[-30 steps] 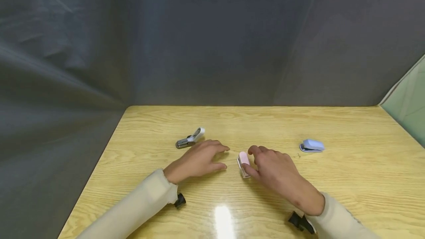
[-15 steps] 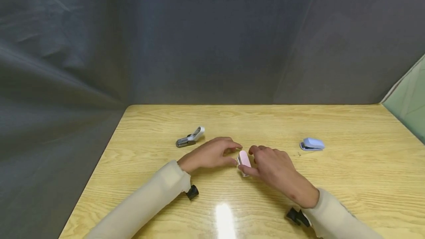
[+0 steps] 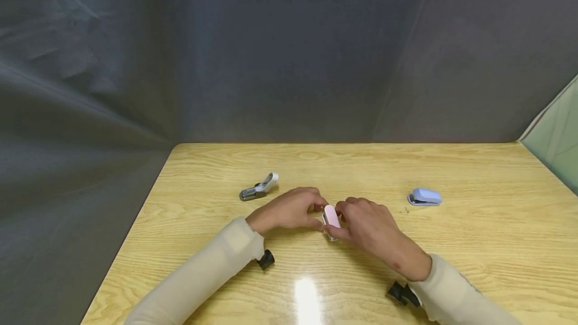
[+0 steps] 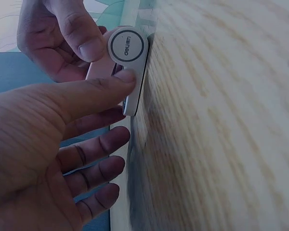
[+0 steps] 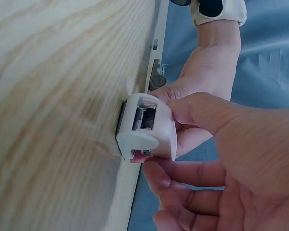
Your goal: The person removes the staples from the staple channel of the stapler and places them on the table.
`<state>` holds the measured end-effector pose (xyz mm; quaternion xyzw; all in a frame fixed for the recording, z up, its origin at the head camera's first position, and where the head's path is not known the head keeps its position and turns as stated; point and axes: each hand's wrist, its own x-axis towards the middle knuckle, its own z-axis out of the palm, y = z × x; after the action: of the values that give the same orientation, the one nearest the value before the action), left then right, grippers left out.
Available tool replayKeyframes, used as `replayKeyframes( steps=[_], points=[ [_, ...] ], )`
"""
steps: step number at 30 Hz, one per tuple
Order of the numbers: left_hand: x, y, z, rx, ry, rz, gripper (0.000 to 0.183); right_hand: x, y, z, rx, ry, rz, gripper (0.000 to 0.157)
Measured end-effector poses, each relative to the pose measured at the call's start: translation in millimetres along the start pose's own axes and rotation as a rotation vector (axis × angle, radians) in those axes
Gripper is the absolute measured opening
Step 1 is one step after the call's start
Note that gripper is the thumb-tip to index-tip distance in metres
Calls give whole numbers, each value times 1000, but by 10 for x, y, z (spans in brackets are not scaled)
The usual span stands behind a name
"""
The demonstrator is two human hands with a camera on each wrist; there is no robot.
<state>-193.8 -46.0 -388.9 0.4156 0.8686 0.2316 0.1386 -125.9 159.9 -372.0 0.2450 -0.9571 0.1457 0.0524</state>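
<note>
A small pink-and-white stapler [image 3: 331, 215] stands on the table between my two hands. My left hand [image 3: 293, 209] pinches its low white base [image 4: 136, 91]: the thumb presses one side, the index finger lies behind on the far side, and the other fingers are spread. From the right, my right hand [image 3: 372, 227] holds the pink top between thumb and index finger, with the remaining fingers curled beneath in the right wrist view. The back end of the stapler [image 5: 166, 137] shows a gap with dark metal parts inside.
Back left on the wooden table [image 3: 217, 164] lies a grey stapler [image 3: 254, 193] with its white handle raised. A blue stapler [image 3: 425, 196] lies to the right. Dark sheeting [image 3: 289, 54] hangs behind the table and along its left side.
My left hand has moved right, from beside the grey stapler to the pink stapler, and now grips its base. My right hand has stayed at the pink stapler and closed in slightly.
</note>
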Motion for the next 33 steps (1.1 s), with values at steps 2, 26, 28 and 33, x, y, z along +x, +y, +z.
replayKeyframes(
  steps=[2, 26, 28, 33],
  points=[
    [4, 12, -1, -8, -2, 0, 12, -1, -4, 3, 1, 9, -13, 28],
    [-134, 54, 33, -75, 18, -76, 16, 27, -38, -94, -15, -63, -242, 21],
    [-155, 73, 54, -74, 32, -80, 17, 21, -34, -97, -17, -67, -245, 21],
    [-195, 148, 103, -66, 70, -109, 21, 2, -26, -82, -9, -80, -244, 21]
  ],
)
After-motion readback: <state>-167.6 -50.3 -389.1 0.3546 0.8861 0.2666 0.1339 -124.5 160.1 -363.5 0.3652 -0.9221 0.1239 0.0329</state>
